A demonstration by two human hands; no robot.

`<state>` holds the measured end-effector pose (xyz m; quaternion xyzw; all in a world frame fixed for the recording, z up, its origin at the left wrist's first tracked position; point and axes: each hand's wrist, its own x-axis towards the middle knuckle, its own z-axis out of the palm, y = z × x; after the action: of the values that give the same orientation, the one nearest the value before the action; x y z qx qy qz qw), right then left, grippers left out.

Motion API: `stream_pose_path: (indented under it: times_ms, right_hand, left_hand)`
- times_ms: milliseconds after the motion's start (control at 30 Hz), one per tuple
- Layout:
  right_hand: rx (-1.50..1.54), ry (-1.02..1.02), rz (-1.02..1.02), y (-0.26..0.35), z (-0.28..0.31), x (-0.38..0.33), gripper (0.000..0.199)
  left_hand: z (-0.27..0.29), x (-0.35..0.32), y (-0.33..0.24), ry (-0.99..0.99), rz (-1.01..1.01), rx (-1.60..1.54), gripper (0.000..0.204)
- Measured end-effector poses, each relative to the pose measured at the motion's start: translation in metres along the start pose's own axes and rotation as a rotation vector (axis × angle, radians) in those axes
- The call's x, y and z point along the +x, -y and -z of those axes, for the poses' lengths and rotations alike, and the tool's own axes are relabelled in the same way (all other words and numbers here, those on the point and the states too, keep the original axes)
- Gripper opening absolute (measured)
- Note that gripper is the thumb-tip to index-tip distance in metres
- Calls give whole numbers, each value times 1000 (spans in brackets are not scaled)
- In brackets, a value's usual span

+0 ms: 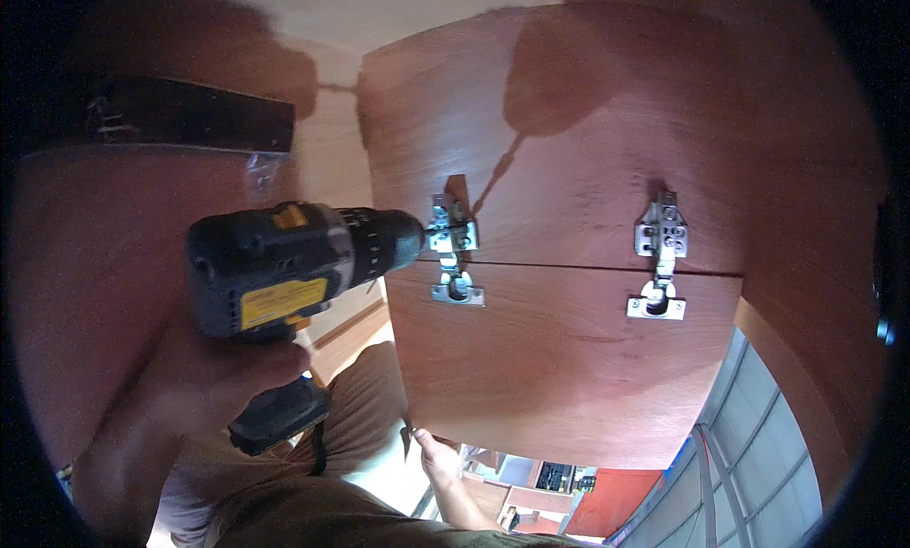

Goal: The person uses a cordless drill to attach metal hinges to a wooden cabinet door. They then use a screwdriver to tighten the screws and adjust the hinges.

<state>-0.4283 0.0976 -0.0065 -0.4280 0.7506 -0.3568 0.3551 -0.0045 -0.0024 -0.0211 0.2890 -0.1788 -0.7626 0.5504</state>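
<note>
My left hand [213, 373] is wrapped round the grip of a black and yellow cordless drill [284, 259]. The drill points right, and its front end is at the mounting plate of the left metal cabinet hinge [453, 245]; its bit is hard to make out. A second cabinet hinge [662, 254] sits farther right. Both span the seam between an upper reddish wood panel [578, 188] and a lower wooden door panel [559, 358]. At the door panel's lower left corner, my right hand [441, 461] is closed on the edge, its fingers partly hidden.
A dark flat bar [199, 117] juts in at upper left, above the drill. My trousered legs [365, 406] lie below. Beyond the door's lower edge are shelves [517, 482] with small items and a red panel [616, 501]. A pale gridded surface [768, 444] lies at lower right.
</note>
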Motion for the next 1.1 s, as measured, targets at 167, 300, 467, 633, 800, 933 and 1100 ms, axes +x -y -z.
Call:
stream_pose_path:
  times_ms: [167, 300, 467, 633, 800, 933, 1100]
  right_hand:
    - [21, 19, 113, -8, 12, -1, 51]
    - [4, 118, 184, -8, 19, -2, 57]
    - [-189, -15, 169, -16, 29, -18, 46]
    - [-176, 32, 320, -32, 38, -44, 11]
    - [-290, 368, 661, -9, -4, -43, 26]
    - [-315, 424, 867, 4, -25, -30, 23]
    - [-175, 403, 1093, 24, -55, -10, 9]
  left_hand:
    - [-5, -2, 11, -58, 7, -168, 50]
    - [-6, 0, 11, -36, -108, -133, 46]
    - [-5, 0, 9, 0, -155, -124, 43]
    - [-10, 5, 8, 29, -227, -109, 41]
    - [1, 15, 1, 5, -264, -112, 41]
    - [-2, 21, 3, 24, -268, -138, 40]
    - [-5, 10, 0, 102, -283, -176, 45]
